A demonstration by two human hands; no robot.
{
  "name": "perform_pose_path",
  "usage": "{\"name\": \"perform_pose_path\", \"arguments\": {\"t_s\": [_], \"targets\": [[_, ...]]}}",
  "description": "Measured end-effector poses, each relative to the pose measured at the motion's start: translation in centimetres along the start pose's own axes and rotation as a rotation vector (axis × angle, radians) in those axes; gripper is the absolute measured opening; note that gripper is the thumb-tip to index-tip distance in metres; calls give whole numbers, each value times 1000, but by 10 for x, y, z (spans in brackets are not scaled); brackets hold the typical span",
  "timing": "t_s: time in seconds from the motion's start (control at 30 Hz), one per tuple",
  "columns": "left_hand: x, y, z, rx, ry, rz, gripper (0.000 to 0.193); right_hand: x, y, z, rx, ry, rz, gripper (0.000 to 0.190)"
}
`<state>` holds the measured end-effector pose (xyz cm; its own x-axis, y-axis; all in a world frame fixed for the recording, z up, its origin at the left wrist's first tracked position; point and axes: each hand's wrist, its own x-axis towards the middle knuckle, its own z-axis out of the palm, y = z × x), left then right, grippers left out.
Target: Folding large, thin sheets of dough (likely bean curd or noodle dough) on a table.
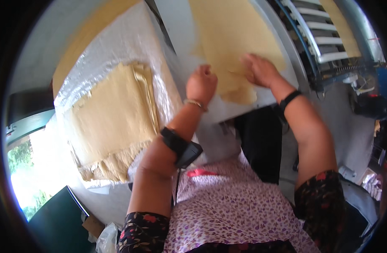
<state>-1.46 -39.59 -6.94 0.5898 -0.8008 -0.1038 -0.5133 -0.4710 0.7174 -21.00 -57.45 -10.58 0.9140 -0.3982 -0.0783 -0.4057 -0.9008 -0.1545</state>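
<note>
A thin tan sheet [234, 34] lies over a pale, smooth tabletop [212, 110], its near end ragged and creased. My left hand [202, 83] is curled at the sheet's left edge, fingertips touching or just above it. Over the right part of the sheet, my right hand [259, 70] has bent fingers beside a small raised fold. Motion blur hides whether either hand pinches the sheet. To the left, a stack of folded tan sheets [114, 110] rests on clear plastic film [127, 41], with crumpled layers sticking out at its near side.
At the upper right stands a machine with white rollers [326, 25], a tan strip [342, 28] lying across them. A chain and wiring run along its near side. A green panel [60, 221] and a plastic bag [107, 238] are at the lower left. Part of another person shows at the far right.
</note>
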Motion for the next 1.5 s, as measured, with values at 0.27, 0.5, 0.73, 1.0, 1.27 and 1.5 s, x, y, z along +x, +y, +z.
{"name": "perform_pose_path", "arguments": {"t_s": [0.27, 0.5, 0.73, 1.0, 1.27, 1.5], "targets": [[6, -41, 76, -253, -4, -361, 33, -13, 4, 8, 24, 252, -263, 15], [6, -38, 76, -525, -163, -576, 27, 1, -39, -28, 152, 405, -279, 8], [4, -16, 55, -712, -282, -704, 29, 5, -53, -9, 51, 230, -230, 6], [1, -25, 48, -908, -218, -627, 28, -15, -60, -10, 11, 113, -239, 16], [12, -4, 28, -893, -293, -604, 30, 2, -70, -23, 151, 183, -59, 39], [-17, 27, -37, -904, -381, -297, 39, 39, -28, -142, 88, 351, 422, 33]]}}
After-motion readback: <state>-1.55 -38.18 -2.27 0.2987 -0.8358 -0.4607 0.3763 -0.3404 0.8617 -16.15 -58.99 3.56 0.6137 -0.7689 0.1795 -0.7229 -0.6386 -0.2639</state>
